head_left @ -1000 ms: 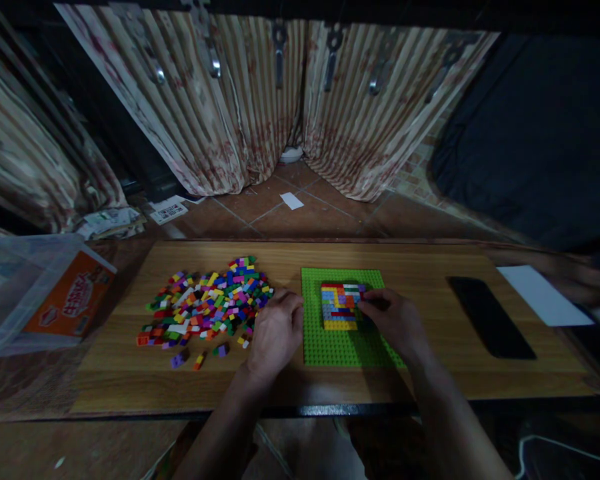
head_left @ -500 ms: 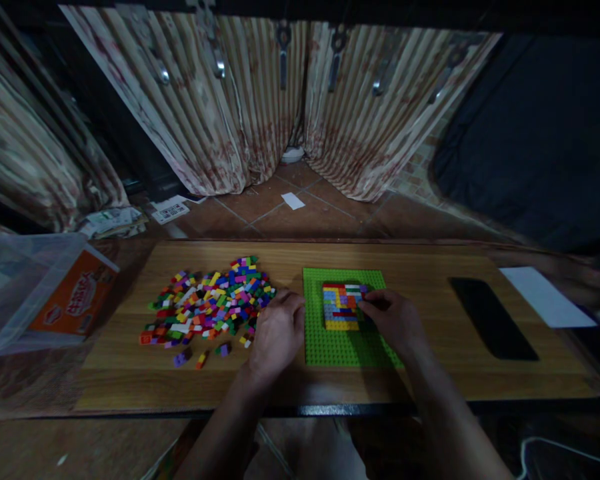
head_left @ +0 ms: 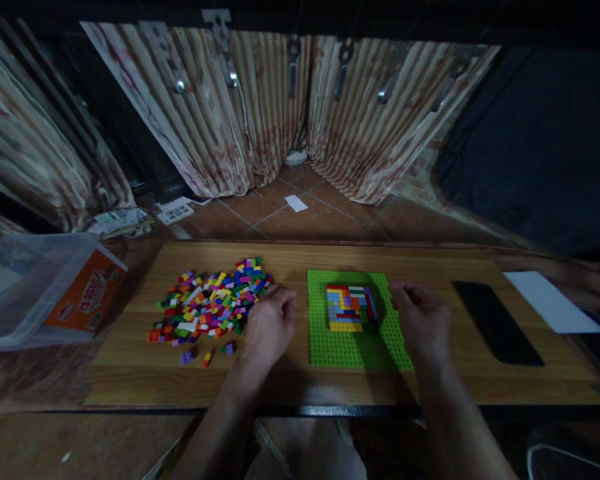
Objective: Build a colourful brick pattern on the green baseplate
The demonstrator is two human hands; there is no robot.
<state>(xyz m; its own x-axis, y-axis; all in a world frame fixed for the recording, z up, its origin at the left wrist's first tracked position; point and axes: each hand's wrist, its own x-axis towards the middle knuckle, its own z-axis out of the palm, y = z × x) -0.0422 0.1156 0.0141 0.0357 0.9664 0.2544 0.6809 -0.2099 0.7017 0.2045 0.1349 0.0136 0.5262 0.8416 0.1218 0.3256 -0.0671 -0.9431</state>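
Note:
Just right of a heap of loose toy bricks (head_left: 220, 300), my left hand (head_left: 270, 323) hovers with its thumb and fingers pinched together; whatever lies between them is too small to make out. A green studded baseplate (head_left: 330, 350) lies on the table, bearing a low rectangular block of many-coloured bricks (head_left: 347, 310). Its front edge is yellow, and blue and purple bricks run along the right side. My right hand (head_left: 423, 317) is over the baseplate's right edge, apart from the block. Its fingers are loosely bent and slightly apart, with no brick visible in them.
A black phone-like slab (head_left: 497, 323) and a white sheet (head_left: 553, 301) lie on the right of the wooden table (head_left: 280, 390). At the left stands a clear plastic box (head_left: 35, 293) with an orange label. Striped curtains (head_left: 260, 120) hang beyond. A blurred brownish shape shows at far right.
My right hand has let go of the brick block's right side and drawn away to the right. My left hand has shifted slightly left, staying pinched. The view has tilted a little.

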